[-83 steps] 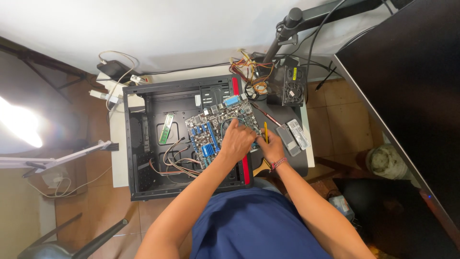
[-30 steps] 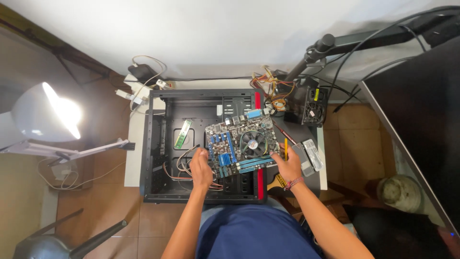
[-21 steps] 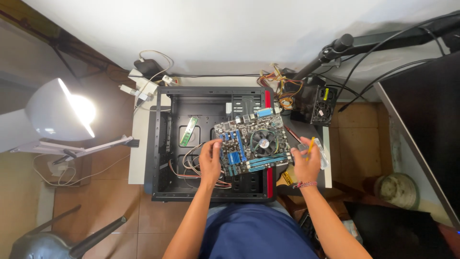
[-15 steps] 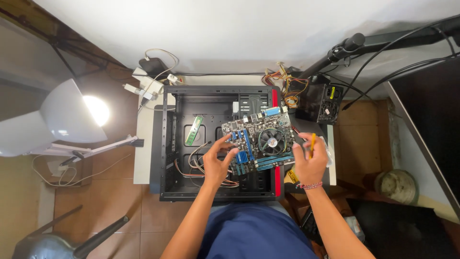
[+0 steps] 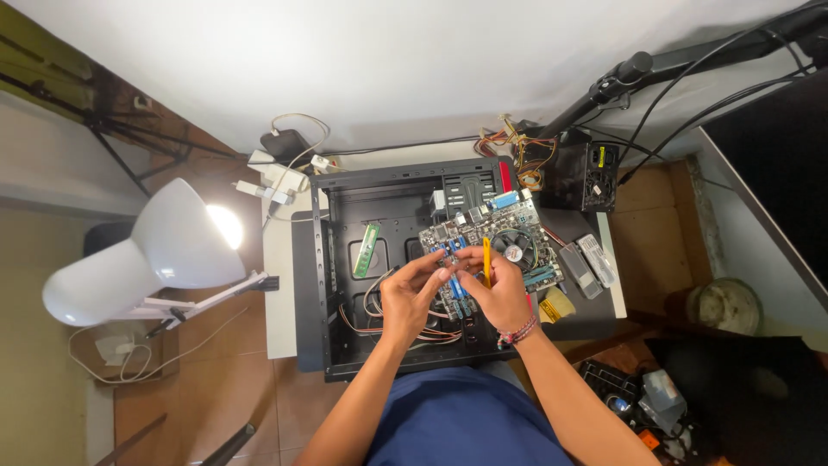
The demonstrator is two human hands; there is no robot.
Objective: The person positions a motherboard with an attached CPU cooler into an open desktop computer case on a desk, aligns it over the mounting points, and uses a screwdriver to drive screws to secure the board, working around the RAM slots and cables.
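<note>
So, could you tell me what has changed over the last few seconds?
The left hand and the right hand, apart moments ago, have met over the motherboard. The right still holds the yellow screwdriver. The case and green memory stick stayed put.

- yellow screwdriver (image 5: 486,261): slim, upright, gripped in right hand (image 5: 498,293)
- motherboard (image 5: 492,246): green-blue, flat in open black case, under both hands, fan beside right hand
</note>
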